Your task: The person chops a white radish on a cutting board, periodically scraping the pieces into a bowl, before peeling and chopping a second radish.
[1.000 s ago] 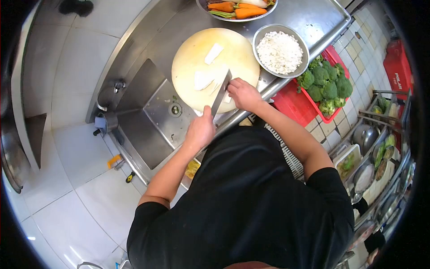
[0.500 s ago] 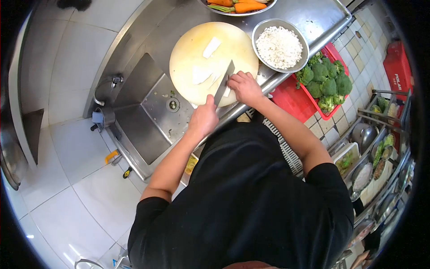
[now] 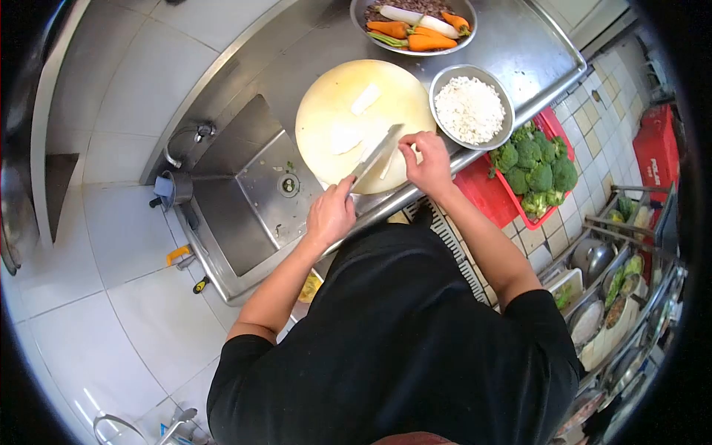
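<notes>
My left hand (image 3: 331,215) is closed round the handle of a kitchen knife (image 3: 377,154), its broad blade slanting over a round cutting board (image 3: 319,89). My right hand (image 3: 427,162) is at the board's right edge, thumb and fingers pinched near the blade tip; whatever is between them is too small to make out. Beside the blade, under the right fingers, lies a thin white strip (image 3: 388,165). A white block (image 3: 366,99) rests farther back on the board, and white slices (image 3: 345,141) lie left of the knife.
A bowl of chopped white pieces (image 3: 469,111) stands right of the board. Behind is a bowl with carrots (image 3: 432,43) and a white radish (image 3: 415,18). Broccoli (image 3: 540,156) fills a red basket (image 3: 561,126) beyond the counter edge. A steel sink (image 3: 252,222) lies left.
My right hand has lifted slightly away from the blade, its fingers now pinched. The blade leans over more, and a thin strip shows beside it. The whole view has shifted, showing more of the back bowl.
</notes>
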Demonstrator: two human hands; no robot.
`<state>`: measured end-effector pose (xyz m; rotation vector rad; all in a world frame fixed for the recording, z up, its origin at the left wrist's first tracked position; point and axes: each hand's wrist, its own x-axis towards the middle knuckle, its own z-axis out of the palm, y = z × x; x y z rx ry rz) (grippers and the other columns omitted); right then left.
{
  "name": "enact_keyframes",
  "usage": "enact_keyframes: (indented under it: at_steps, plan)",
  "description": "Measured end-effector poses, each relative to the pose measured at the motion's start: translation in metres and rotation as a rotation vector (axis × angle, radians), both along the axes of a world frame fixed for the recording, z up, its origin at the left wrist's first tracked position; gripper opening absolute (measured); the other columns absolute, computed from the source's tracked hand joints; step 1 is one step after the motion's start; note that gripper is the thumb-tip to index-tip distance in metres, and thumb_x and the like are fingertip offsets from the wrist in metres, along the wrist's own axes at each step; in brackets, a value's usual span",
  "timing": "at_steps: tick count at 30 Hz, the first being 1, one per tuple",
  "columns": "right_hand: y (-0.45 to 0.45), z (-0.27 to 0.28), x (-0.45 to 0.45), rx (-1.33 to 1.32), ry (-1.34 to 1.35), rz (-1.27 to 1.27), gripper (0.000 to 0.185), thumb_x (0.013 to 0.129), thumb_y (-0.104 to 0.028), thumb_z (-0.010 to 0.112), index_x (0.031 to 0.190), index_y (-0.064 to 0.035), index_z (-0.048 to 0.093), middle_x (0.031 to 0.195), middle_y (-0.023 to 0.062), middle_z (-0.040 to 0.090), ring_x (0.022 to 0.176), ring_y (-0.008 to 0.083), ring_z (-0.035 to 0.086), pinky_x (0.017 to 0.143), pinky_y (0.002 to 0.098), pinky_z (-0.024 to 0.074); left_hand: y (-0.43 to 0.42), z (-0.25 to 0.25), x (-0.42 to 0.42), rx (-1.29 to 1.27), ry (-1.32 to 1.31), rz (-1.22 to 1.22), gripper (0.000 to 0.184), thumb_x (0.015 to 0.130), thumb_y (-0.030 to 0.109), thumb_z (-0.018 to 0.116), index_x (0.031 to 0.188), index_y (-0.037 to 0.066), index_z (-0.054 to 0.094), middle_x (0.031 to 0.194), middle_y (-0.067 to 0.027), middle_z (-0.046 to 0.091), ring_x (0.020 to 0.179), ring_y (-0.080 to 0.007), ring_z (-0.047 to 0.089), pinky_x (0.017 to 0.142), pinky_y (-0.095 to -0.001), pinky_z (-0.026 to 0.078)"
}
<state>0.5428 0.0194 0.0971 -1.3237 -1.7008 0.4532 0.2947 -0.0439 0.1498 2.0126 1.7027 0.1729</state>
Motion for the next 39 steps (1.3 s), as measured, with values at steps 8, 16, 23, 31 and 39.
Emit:
enact_keyframes:
  at_steps: [8, 16, 23, 31, 39]
  plan:
    - [0.056, -0.001, -0.024, -0.471, -0.448, 0.4, 0.026, 0.081, -0.033, 0.082, 0.089, -0.0086, 0.075, 0.084, 0.0137, 0.075, 0.088, 0.033, 0.073, 0.083, 0.0444, 0.0562, -0.033, -0.018, -0.002, 0.004, -0.005, 0.023, 0.054, 0.088, 0.01, 0.067, 0.14, 0.019, 0.061, 0.098, -0.0181, 0.066, 0.093, -0.0394, 0.069, 0.083, -0.0526, 0.056]
    - [0.093, 0.006, -0.077, -0.292, -0.652, 0.515, 0.033, 0.089, -0.021, 0.073, 0.12, -0.0089, 0.07, 0.116, 0.0127, 0.073, 0.115, 0.032, 0.068, 0.101, 0.0467, 0.0513, -0.039, -0.005, 0.0, -0.042, -0.092, 0.003, 0.045, 0.092, 0.014, 0.067, 0.137, 0.016, 0.062, 0.102, -0.0207, 0.071, 0.094, -0.0433, 0.071, 0.084, -0.0529, 0.057]
    - [0.12, -0.018, -0.119, -0.307, -1.032, 0.662, 0.037, 0.09, -0.016, 0.069, 0.126, -0.0091, 0.068, 0.128, 0.0131, 0.069, 0.128, 0.0318, 0.06, 0.109, 0.0492, 0.0461, -0.015, -0.03, 0.012, -0.288, -0.216, 0.004, 0.036, 0.104, 0.029, 0.058, 0.135, 0.01, 0.056, 0.1, -0.0312, 0.072, 0.098, -0.0516, 0.068, 0.087, -0.0588, 0.053]
    - [0.125, -0.008, -0.113, -0.477, -1.035, 0.664, 0.045, 0.087, -0.015, 0.071, 0.13, -0.0035, 0.061, 0.128, 0.0186, 0.069, 0.122, 0.0342, 0.065, 0.11, 0.0505, 0.0453, 0.001, -0.061, 0.004, -0.315, -0.232, -0.034, 0.037, 0.104, 0.027, 0.056, 0.134, 0.006, 0.052, 0.101, -0.0328, 0.071, 0.098, -0.0533, 0.067, 0.086, -0.0585, 0.052]
    - [0.117, 0.015, -0.048, -0.345, -0.404, 0.562, 0.043, 0.084, 0.001, 0.061, 0.127, -0.0026, 0.058, 0.121, 0.0222, 0.06, 0.108, 0.0422, 0.066, 0.096, 0.0482, 0.0535, 0.015, -0.033, -0.015, -0.394, -0.201, 0.247, 0.04, 0.103, 0.025, 0.056, 0.136, 0.003, 0.051, 0.114, -0.034, 0.07, 0.108, -0.0509, 0.068, 0.095, -0.055, 0.052]
